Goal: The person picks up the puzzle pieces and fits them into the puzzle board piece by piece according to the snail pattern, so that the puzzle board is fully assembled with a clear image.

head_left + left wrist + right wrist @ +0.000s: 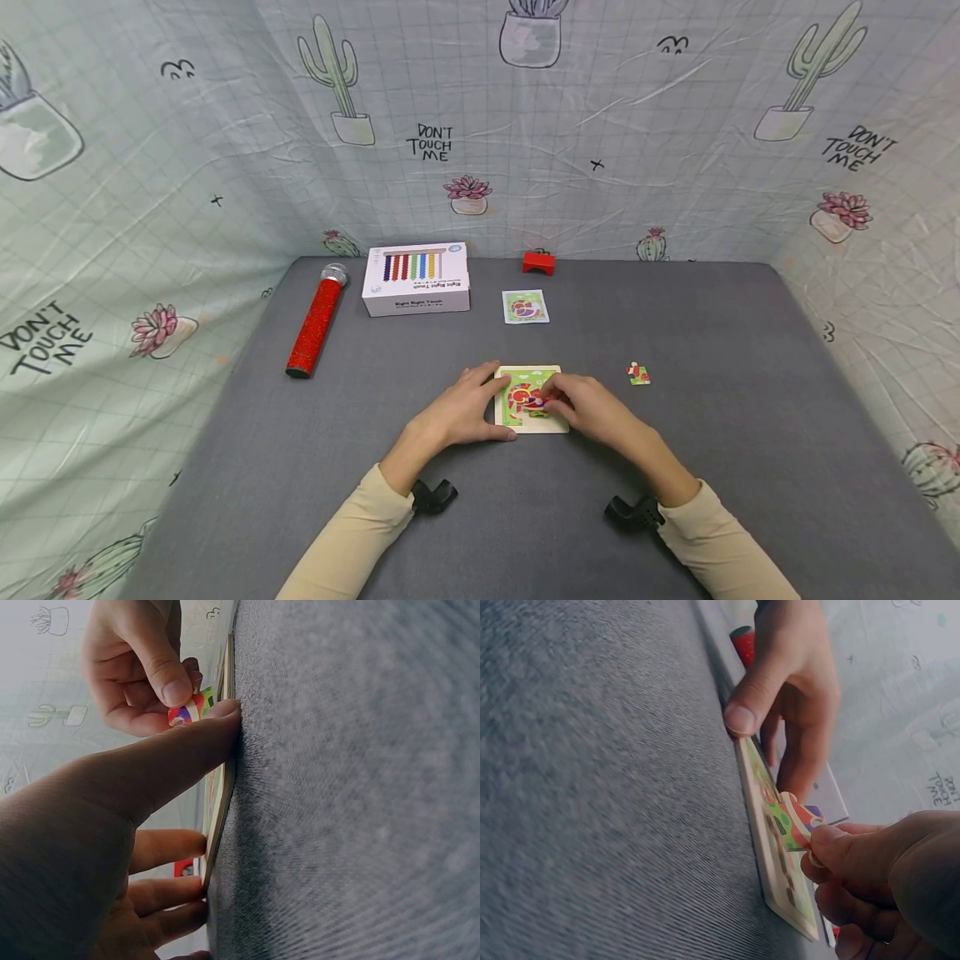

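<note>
A wooden jigsaw puzzle board (531, 425) with a pale frame and a colourful picture lies on the table. My left hand (468, 408) holds it at the left side, thumb at the near corner and fingers at the far edge. Between thumb and fingertips, my right hand (596, 406) pinches a puzzle piece (799, 823) in green, red and purple. In the right wrist view that piece is tilted over the board, where part of the tray shows bare wood. Another puzzle piece (638, 374) lies loose on the table to the right.
Beyond the board lies a square picture card (526, 307), with a small red arch block (538, 264) behind it. A white printed box (417, 281) stands at the back left, beside a red glittery microphone (316, 323). A patterned cloth (525, 125) hangs behind the grey table (720, 333).
</note>
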Demonstrator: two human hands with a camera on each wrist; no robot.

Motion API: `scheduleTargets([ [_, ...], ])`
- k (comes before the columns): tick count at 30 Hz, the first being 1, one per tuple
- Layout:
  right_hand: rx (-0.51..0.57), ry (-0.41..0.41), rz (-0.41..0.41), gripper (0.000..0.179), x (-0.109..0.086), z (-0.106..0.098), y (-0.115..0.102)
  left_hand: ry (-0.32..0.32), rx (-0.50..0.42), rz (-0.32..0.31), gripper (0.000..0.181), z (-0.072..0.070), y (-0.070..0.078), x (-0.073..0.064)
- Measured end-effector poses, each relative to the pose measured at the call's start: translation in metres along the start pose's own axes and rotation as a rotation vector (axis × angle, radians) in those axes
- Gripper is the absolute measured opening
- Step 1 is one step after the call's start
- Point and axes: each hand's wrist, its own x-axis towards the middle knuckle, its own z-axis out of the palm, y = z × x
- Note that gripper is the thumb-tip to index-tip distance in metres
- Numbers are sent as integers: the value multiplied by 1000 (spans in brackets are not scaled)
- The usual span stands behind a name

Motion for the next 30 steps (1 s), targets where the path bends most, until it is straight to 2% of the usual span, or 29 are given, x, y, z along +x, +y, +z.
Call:
scheduleTargets([
  [19,-30,-4,-35,16,0,12,0,9,0,7,91,0,-1,0],
  [30,-72,16,-67,9,0,18,1,2,7,6,91,0,-1,0],
])
